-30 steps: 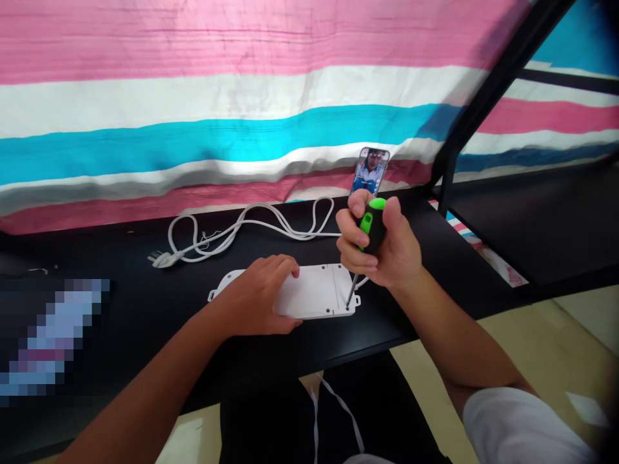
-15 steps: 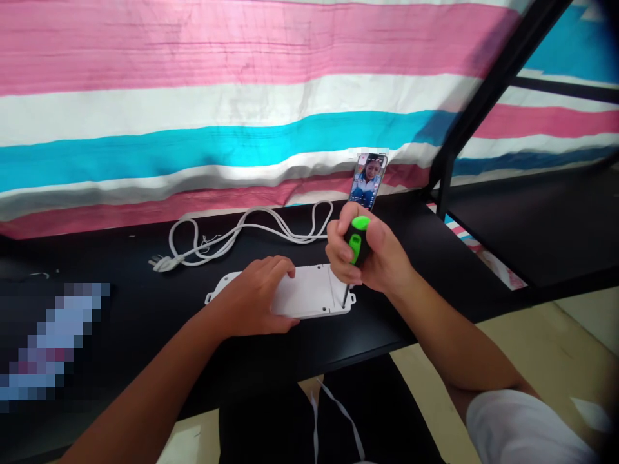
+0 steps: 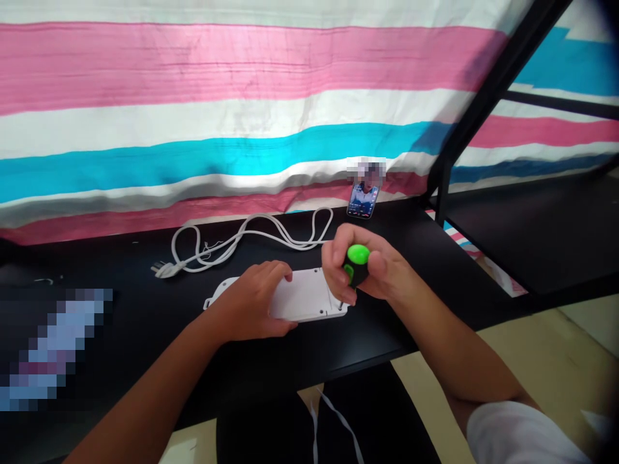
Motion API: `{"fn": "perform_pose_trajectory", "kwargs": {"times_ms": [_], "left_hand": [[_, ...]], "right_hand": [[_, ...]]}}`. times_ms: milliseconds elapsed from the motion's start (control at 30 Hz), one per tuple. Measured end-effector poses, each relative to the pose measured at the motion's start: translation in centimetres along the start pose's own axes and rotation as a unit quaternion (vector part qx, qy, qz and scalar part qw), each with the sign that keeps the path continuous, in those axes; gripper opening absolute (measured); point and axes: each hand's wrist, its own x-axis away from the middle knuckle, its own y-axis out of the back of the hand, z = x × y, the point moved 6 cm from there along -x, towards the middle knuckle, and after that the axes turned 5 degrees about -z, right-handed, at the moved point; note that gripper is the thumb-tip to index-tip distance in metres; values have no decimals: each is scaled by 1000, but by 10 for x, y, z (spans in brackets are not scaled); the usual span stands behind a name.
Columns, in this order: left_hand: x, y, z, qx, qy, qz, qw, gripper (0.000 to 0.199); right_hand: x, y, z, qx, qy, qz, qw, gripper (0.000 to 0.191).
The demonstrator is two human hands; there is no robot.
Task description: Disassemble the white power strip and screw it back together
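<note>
A white power strip (image 3: pixel 302 298) lies on the black table with a flat side up, small screw holes showing near its right end. My left hand (image 3: pixel 258 299) is wrapped over its left half, thumb along the near edge and fingers across the far one. In my right hand (image 3: pixel 377 264) is a screwdriver (image 3: pixel 358 255) with a green and black handle. Its shaft points down to a hole at the strip's near right corner. The right fingers cover part of the strip's right end. Whether the tip sits in a screw cannot be made out.
Behind the strip a white cord (image 3: pixel 251 235) lies in loops, its plug (image 3: pixel 166 269) at the left. A phone (image 3: pixel 363 200) with a lit screen leans against the striped sheet (image 3: pixel 217 64). Black frame bars (image 3: pixel 442 174) rise at the right. A blurred-out patch covers the table's left.
My right hand and the screwdriver are lower in view, and the handle leans more toward me. The left hand keeps its hold on the strip. The view has tilted up slightly.
</note>
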Motion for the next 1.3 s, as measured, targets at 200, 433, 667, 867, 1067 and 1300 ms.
{"fn": "perform_pose_trajectory", "kwargs": {"times_ms": [200, 433, 667, 867, 1067, 1300], "left_hand": [[1, -1, 1, 1, 0, -2, 1000, 63], [2, 0, 2, 2, 1, -4, 1000, 64], [2, -1, 2, -3, -1, -6, 1000, 64], [2, -3, 2, -6, -6, -9, 1000, 65], [3, -2, 2, -13, -10, -9, 1000, 61], [2, -3, 1, -17, -10, -10, 1000, 62]], "right_hand": [[1, -2, -3, -44, -33, 14, 998, 45], [3, -4, -3, -31, -15, 46, 998, 55], [2, -6, -1, -59, 1, 49, 997, 33], [1, -3, -6, -47, -43, 13, 998, 60], [0, 0, -3, -44, -18, -2, 999, 46], [-1, -1, -4, -50, -60, -27, 997, 63]]}}
